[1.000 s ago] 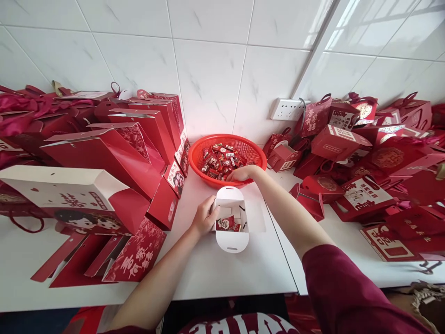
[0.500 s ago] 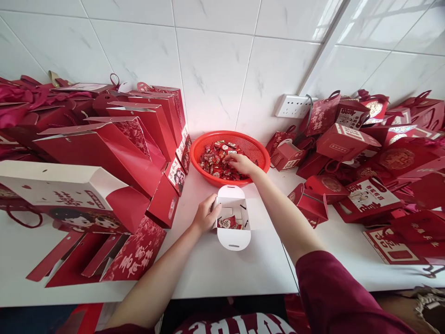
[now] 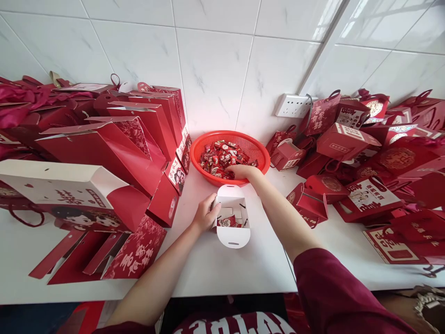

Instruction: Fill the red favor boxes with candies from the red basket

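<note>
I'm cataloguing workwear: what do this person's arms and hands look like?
Left hand and right hand wear no gloves; no watch or bracelet shows. The right sleeve is plain maroon, ending near the elbow; the left sleeve, also maroon, barely shows.

The colander [image 3: 259,149] is showing glossy, perforated plastic, and the wrapped candies [image 3: 219,157] are glinting in shiny film. The gift box [image 3: 233,238] is presenting smooth white paperboard. Glossy ceramic-looking wall tiles [image 3: 212,79] are reflecting light; the smooth bench [image 3: 239,273] is gleaming; the sleeve [image 3: 330,283] is looking like matt cloth.
</note>
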The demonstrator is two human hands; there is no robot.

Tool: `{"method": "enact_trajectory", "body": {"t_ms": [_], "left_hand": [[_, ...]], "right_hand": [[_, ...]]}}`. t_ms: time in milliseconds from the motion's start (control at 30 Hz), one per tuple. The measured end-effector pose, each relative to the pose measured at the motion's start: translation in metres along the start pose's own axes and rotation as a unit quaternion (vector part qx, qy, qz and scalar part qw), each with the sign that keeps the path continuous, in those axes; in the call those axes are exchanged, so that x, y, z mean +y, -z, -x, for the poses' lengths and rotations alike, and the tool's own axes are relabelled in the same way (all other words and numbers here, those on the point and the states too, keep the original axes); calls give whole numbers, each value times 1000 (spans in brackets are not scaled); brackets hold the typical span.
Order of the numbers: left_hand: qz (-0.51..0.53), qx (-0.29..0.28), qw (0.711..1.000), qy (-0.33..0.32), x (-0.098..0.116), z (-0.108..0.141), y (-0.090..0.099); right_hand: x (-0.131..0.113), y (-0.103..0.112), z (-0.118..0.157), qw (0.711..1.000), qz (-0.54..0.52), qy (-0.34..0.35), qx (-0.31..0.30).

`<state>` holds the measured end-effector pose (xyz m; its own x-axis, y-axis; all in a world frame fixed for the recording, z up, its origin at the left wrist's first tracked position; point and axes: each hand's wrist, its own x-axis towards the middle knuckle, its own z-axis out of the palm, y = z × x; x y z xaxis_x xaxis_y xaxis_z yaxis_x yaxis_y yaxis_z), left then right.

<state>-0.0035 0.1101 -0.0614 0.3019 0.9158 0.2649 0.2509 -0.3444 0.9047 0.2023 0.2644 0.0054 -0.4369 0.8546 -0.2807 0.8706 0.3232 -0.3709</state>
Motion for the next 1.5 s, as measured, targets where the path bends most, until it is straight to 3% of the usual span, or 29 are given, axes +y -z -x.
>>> {"method": "enact_trajectory", "body": {"t_ms": [267, 333, 433, 533, 600, 667, 767, 867, 933, 1000, 1067, 1167, 1267, 1500], "left_hand": [[-19, 5, 1000, -21, 5, 2, 3], [-25, 0, 999, -35, 9, 3, 4], [-33, -6, 998, -50, 12, 3, 6], [-37, -6, 998, -47, 13, 2, 6], [-35, -3, 999, -37, 12, 0, 5], [-30, -2, 999, -29, 12, -1, 4], [-22, -11, 999, -27, 12, -2, 1], [-20, -14, 999, -36, 13, 0, 0], [-23, -11, 998, -51, 13, 2, 1], [-28, -5, 997, -70, 13, 5, 2], [-36, 2, 996, -86, 15, 8, 3], [-81, 14, 988, -133, 19, 10, 4], [-143, 27, 970, -194, 24, 10, 5], [-164, 52, 965, -198, 21, 3, 8]], "right_hand": [[0, 0, 2, 1000, -12, -22, 9], [-2, 2, 6, 999, -36, -8, 37], [-7, 10, 20, 989, -73, 23, 129], [-18, 16, 52, 951, -159, 75, 253], [-28, 13, 81, 896, -281, 153, 308], [-37, 4, 111, 857, -361, 228, 289], [-41, -18, 141, 879, -318, 277, 222], [-27, -45, 148, 888, -285, 232, 276], [-10, -63, 147, 859, -341, 178, 339], [7, -80, 147, 829, -404, 130, 365], [19, -93, 151, 823, -439, 106, 345], [24, -103, 164, 839, -471, 126, 242], [19, -102, 174, 836, -503, 161, 146], [13, -100, 170, 832, -509, 195, 103]]}}
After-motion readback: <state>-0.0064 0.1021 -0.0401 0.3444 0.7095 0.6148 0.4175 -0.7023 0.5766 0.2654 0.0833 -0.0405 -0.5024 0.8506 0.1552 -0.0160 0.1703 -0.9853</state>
